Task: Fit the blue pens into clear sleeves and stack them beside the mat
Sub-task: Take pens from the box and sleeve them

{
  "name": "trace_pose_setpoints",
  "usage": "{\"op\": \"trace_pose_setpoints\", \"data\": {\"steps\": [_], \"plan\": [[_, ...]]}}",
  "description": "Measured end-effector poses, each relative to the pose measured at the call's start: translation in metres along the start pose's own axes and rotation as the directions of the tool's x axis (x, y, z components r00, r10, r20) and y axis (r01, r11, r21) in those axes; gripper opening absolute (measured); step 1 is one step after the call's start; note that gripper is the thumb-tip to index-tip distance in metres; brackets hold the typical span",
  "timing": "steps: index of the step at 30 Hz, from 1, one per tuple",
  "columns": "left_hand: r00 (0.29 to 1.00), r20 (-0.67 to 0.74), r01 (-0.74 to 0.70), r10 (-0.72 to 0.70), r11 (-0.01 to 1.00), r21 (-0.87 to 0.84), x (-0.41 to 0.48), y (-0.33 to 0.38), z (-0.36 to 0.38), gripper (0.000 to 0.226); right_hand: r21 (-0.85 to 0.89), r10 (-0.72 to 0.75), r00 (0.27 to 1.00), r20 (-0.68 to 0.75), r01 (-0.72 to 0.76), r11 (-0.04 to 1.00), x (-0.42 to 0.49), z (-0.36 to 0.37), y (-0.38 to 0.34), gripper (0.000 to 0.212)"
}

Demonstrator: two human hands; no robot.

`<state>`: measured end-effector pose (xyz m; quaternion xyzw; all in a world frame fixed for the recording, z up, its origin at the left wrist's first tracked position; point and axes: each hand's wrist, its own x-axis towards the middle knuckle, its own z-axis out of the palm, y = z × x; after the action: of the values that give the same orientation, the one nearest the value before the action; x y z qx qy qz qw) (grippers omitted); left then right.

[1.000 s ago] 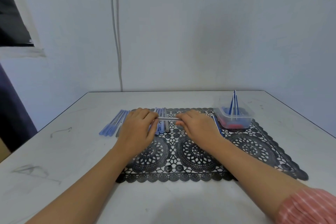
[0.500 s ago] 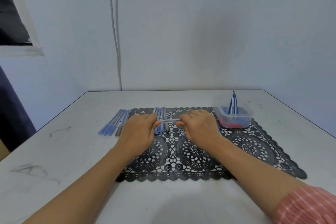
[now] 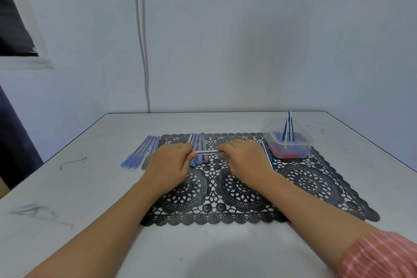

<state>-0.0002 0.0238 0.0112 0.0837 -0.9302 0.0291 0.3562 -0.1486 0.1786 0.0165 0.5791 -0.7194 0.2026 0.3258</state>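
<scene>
The grip of both hands is closed on one thin piece: the left hand [image 3: 168, 165] pinches one end of a clear sleeve [image 3: 207, 152] between thumb and fingers, and the right hand [image 3: 246, 158] holds the other end. I suppose the pen goes in on that side, but it is hidden under the fingers. The sleeve lies level, just above the far part of the black mat [image 3: 316, 183]. Compared with a second ago, the two hands are a little closer together and the visible stretch between them is shorter. So I judge that the pen is sliding deeper and this fitting is nearly finished. Behind the left hand a row of pens [image 3: 198, 144] lies on the mat. A pile [image 3: 142, 151] of similar pens lies on the surface [image 3: 67, 187], just beside the left edge of the mat; this looks like the stack. At the far right corner of the mat a clear tub [image 3: 291, 144] holds thin blue sticks upright, so more work probably remains.
</scene>
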Motion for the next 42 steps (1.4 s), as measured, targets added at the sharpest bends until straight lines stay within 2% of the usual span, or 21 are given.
{"op": "trace_pose_setpoints", "data": {"steps": [2, 4, 6, 10, 18, 24, 29, 36, 42], "plan": [[1.0, 0.014, -0.01, 0.011, 0.999, -0.041, 0.001, 0.001, -0.001, 0.03, 0.025, 0.035, 0.997, -0.062, -0.033, 0.999, 0.0, -0.005, -0.002, 0.022], [0.999, 0.01, -0.029, 0.03, 0.998, -0.063, 0.001, 0.004, -0.002, 0.028, 0.047, 0.095, 0.993, -0.071, -0.092, 0.995, 0.0, -0.009, -0.005, 0.026], [0.998, -0.011, -0.063, 0.063, 0.997, -0.047, 0.002, 0.008, -0.004, 0.026, 0.044, 0.137, 0.99, -0.041, -0.135, 0.99, 0.0, -0.012, -0.007, 0.033], [0.998, -0.034, -0.059, 0.059, 0.998, -0.015, 0.002, 0.008, -0.003, 0.026, 0.035, 0.154, 0.983, 0.096, -0.158, 0.987, 0.0, -0.012, -0.007, 0.025], [0.997, -0.056, 0.063, -0.062, 0.998, 0.018, 0.0, -0.007, 0.0, 0.039, 0.035, 0.09, 0.995, 0.045, -0.092, 0.995, 0.0, -0.006, -0.007, 0.029], [0.997, -0.059, 0.039, -0.039, 0.999, 0.001, 0.001, -0.004, -0.004, 0.038, 0.166, 0.112, 0.993, -0.032, -0.105, 0.98, 0.0, -0.009, -0.004, 0.018], [0.999, -0.024, 0.034, -0.035, 0.999, -0.034, 0.0, -0.006, 0.0, 0.04, 0.219, 0.138, 0.99, -0.028, -0.129, 0.967, -0.003, -0.003, -0.003, 0.011], [0.999, 0.004, 0.041, -0.041, 0.997, -0.058, 0.0, -0.006, -0.001, 0.037, 0.233, 0.091, 0.996, -0.009, -0.087, 0.969, -0.003, -0.002, -0.003, 0.009], [0.995, 0.04, 0.094, -0.09, 0.991, -0.095, -0.002, -0.011, 0.002, 0.044, 0.212, 0.042, 0.999, 0.026, -0.046, 0.976, -0.002, -0.002, -0.001, 0.014]]}}
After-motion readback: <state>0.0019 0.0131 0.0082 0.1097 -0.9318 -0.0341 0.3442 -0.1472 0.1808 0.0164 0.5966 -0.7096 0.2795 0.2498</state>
